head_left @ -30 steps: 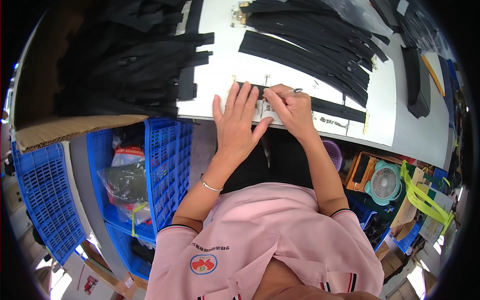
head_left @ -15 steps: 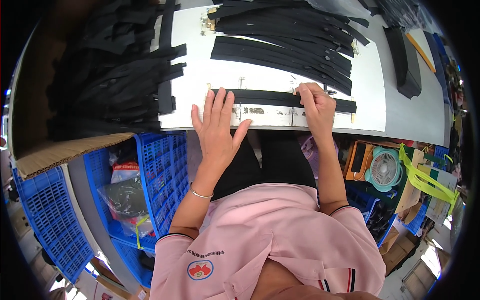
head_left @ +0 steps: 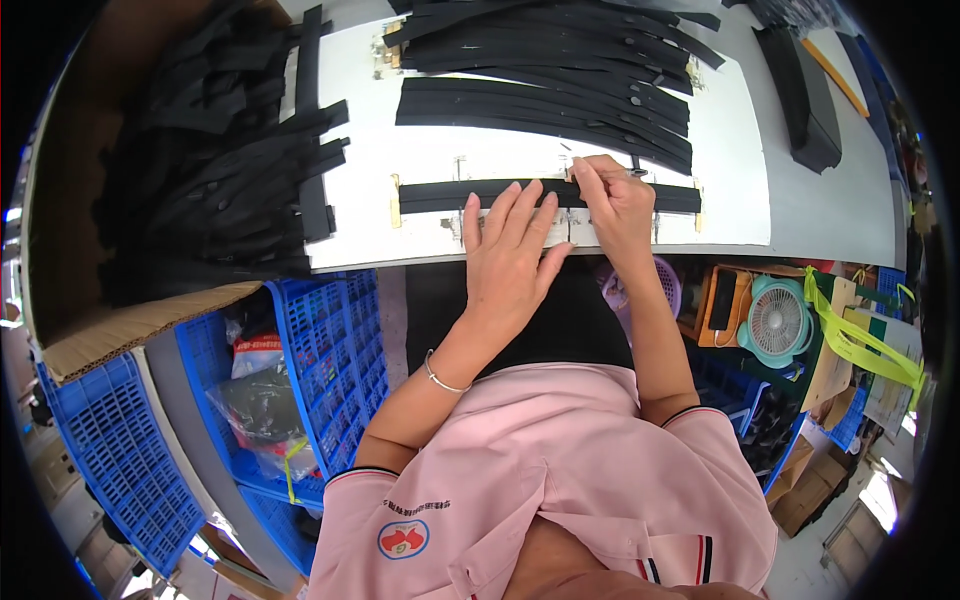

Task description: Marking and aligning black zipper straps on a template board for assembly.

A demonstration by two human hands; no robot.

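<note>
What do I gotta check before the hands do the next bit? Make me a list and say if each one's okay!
1. Is the black strip lying straight on the white board? Ok, it runs straight across.
2. Is the left hand on the strip? Ok, its fingertips lie over the middle.
3. Is the pen-like tool held? Ok, it's in the right hand.
4. Is its tip touching the strip? Cannot tell, too small and partly hidden.
5. Are the other strips apart from this one? Ok, white board shows between them.
</note>
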